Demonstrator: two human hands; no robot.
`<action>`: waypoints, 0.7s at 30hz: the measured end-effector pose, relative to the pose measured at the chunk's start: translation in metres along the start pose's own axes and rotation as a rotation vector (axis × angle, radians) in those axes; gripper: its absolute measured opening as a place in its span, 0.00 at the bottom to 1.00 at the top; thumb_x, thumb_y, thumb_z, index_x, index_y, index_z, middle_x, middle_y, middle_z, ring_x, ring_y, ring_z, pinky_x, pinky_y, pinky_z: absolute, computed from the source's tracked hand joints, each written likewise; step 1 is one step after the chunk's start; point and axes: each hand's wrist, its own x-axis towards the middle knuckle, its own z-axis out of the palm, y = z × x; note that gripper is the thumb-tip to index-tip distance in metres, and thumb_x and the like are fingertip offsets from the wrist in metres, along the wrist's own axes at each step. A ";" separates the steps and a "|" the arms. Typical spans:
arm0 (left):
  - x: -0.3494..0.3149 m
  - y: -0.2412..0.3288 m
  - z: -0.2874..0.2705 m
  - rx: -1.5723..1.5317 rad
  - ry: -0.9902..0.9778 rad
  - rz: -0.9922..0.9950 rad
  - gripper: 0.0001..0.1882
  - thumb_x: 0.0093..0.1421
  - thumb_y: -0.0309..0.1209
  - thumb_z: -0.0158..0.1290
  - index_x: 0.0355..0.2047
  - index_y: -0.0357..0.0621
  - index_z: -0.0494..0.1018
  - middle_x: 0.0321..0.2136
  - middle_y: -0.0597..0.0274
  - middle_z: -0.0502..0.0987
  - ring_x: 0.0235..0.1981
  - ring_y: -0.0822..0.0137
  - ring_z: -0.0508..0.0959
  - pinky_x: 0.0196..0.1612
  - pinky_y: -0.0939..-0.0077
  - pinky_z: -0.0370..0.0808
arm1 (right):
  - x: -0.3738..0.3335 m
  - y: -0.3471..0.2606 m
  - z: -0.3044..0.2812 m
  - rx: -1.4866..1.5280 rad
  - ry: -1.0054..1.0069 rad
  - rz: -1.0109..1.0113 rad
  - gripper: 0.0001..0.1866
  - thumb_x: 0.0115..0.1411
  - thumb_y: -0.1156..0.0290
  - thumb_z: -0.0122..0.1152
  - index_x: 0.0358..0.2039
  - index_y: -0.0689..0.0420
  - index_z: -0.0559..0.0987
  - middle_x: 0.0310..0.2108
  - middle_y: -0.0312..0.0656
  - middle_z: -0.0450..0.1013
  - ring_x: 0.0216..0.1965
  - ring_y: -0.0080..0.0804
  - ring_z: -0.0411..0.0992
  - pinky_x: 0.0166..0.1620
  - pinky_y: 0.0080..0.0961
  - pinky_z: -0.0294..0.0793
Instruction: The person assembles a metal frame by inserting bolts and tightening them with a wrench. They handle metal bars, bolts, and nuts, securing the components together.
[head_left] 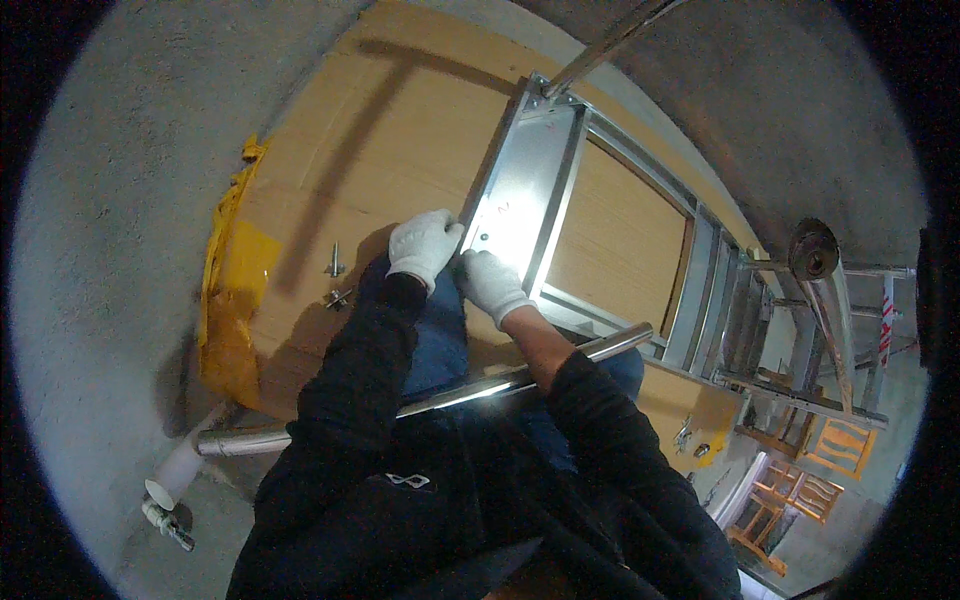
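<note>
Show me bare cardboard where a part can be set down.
Bare cardboard lies left of the metal frame, beyond the loose bolts, and within the frame's opening. Crowded: the frame's left edge, at left hand and right hand.

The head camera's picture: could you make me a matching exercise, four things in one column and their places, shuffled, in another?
Things:
1. white-gloved left hand
2. long, round silver metal pole
3. yellow plastic tape
4. orange-brown wooden chairs

Places:
A. lower right of the picture
B. left edge of the flat brown cardboard
C. across the blue-trousered legs
D. beside the silver metal frame

Pairs: 1-D, 2-C, 3-B, 4-A
</note>
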 end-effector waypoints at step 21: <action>0.004 0.006 0.000 0.012 -0.038 -0.008 0.17 0.56 0.46 0.49 0.38 0.50 0.78 0.39 0.54 0.79 0.42 0.53 0.77 0.45 0.60 0.73 | 0.008 0.013 0.025 -0.002 0.091 -0.004 0.10 0.56 0.68 0.53 0.34 0.58 0.78 0.32 0.55 0.75 0.35 0.53 0.75 0.40 0.43 0.75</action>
